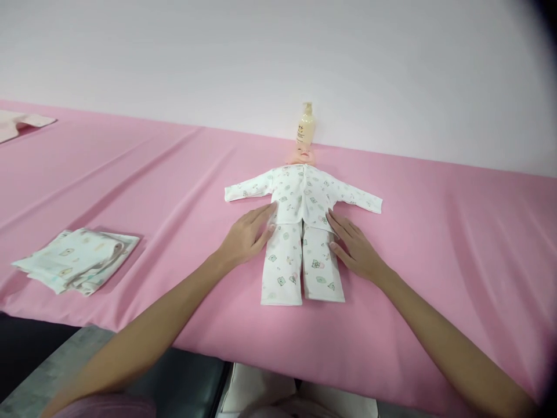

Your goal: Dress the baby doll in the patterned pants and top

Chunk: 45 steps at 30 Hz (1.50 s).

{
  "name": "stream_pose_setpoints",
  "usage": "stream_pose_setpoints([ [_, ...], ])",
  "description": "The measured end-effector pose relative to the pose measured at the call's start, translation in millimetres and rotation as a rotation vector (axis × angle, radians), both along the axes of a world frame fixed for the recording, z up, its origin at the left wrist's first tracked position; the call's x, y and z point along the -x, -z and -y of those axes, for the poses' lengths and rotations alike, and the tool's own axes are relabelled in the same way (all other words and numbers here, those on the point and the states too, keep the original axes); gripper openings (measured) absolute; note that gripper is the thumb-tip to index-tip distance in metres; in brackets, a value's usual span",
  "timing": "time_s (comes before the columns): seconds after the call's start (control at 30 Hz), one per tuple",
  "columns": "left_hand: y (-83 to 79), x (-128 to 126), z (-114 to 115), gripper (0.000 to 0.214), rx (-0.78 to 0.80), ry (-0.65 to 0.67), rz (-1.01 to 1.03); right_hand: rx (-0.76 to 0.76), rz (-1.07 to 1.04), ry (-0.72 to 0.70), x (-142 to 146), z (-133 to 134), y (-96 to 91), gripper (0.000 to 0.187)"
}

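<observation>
A baby doll (303, 154) lies on its back, dressed in a white printed long-sleeved top (289, 188) and matching trousers (282, 273). Both sleeves are spread out to the sides, and the trouser legs point toward me. My left hand (248, 235) rests against the left side of the outfit where the top's hem overlaps the trousers, fingers stretched out. On the opposite side, my right hand (354, 247) lies along the hem with its fingers extended and touching the cloth. Neither hand grips anything. The doll's hands and feet are not visible.
Behind the doll's head a pump bottle (307, 125) stands by the white wall (278, 64). Folded printed cloths (80, 258) lie at the left. A pale pink cloth (21, 123) is at the far left. Pink sheeting (413, 325) covers the table, whose front edge is near me.
</observation>
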<state>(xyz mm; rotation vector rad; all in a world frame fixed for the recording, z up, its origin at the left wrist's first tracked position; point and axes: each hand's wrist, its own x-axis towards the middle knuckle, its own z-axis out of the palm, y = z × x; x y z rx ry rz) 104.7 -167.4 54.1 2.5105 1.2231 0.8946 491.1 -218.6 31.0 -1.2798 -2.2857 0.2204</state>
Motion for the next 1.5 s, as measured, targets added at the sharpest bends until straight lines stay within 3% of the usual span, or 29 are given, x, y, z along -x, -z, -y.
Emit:
stream_pose_setpoints([
  [0.13, 0.4, 1.5, -1.2, 0.067, -0.001, -0.088, 0.052, -0.055, -0.101, 0.083, -5.8, -2.1, 4.9, 0.056],
  [0.23, 1.0, 9.8, -17.4, 0.070, -0.032, -0.179, 0.057, -0.089, -0.119, 0.219, -17.1, -13.9, 2.2, 0.058],
  [0.33, 1.4, 24.2, -53.4, 0.055, -0.128, -0.289, 0.000, -0.117, -0.097, 0.369, -39.6, -43.0, -2.4, 0.069],
  [0.4, 4.0, 35.3, -83.2, 0.059, -0.157, -0.341, -0.036, -0.135, -0.069, 0.445, -60.7, -68.8, -2.2, 0.079],
  [0.5, 14.5, 48.8, -119.4, 0.068, -0.064, -0.357, -0.093, -0.067, -0.020, 0.493, -92.0, -101.6, 6.3, 0.087],
  [0.57, 24.4, 54.1, -131.3, 0.070, 0.026, -0.380, -0.121, 0.018, 0.007, 0.468, -106.8, -112.3, 16.1, 0.087],
  [0.67, 35.5, 57.8, -133.3, 0.073, 0.058, -0.406, -0.151, 0.078, 0.037, 0.439, -117.2, -113.0, 29.5, 0.085],
  [0.8, 35.9, 60.2, -127.9, 0.073, 0.051, -0.399, -0.199, 0.116, 0.074, 0.482, -118.1, -105.4, 35.4, 0.082],
  [1.17, 30.8, 61.4, -122.8, 0.072, 0.083, -0.387, -0.213, 0.178, 0.098, 0.541, -112.6, -100.7, 27.9, 0.080],
  [1.5, 35.4, 57.0, -125.3, 0.088, 0.104, -0.401, -0.147, 0.163, 0.116, 0.563, -108.7, -99.0, 21.7, 0.074],
])
